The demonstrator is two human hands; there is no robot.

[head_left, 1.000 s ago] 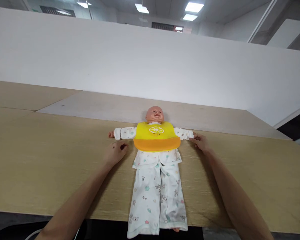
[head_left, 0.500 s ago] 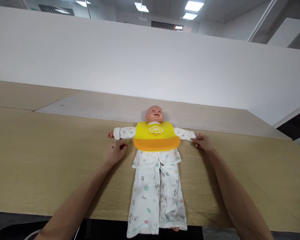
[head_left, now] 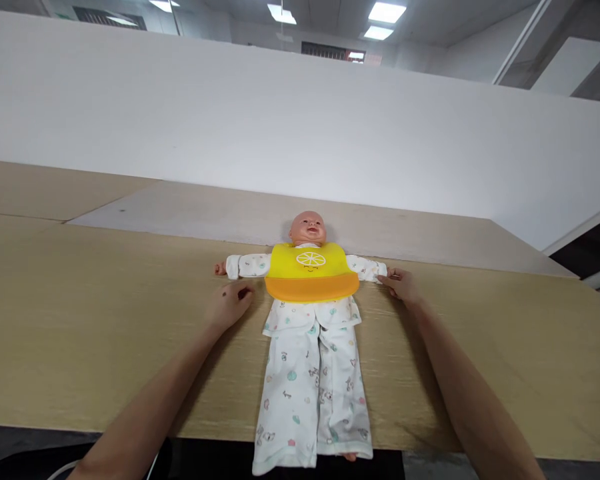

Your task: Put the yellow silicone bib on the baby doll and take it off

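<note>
Yellow, a bib (head_left: pixel 307 270) covers the chest of a baby doll (head_left: pixel 305 333) lying on its back on a wood-coloured table (head_left: pixel 120 313). Printed on the bib are a white citrus slice and, below it, a small smiling face; along its bottom runs a wide orange pocket (head_left: pixel 312 289) with a curved lower edge. The doll's head (head_left: pixel 307 227) is bald and smooth, pointing toward the table's far edge. Its white pyjama top (head_left: pixel 291 319) and matching trousers (head_left: pixel 293 393) carry scattered little prints in green, pink and grey, animals among them. Both doll arms stretch straight out sideways, roughly parallel to the table's near edge. The trouser legs lie side by side and reach past that near edge; part of one foot (head_left: pixel 349 457) peeps from a cuff. The person's right hand (head_left: pixel 403 283) pinches the end of the nearer sleeve (head_left: pixel 367 268) between thumb and fingers. The left hand (head_left: pixel 233 303), fingers loosely curled and holding nothing visible, is at the table just below the other sleeve (head_left: pixel 253 265), apart from it. Beyond the far edge stands a plain white wall (head_left: pixel 300 120).
</note>
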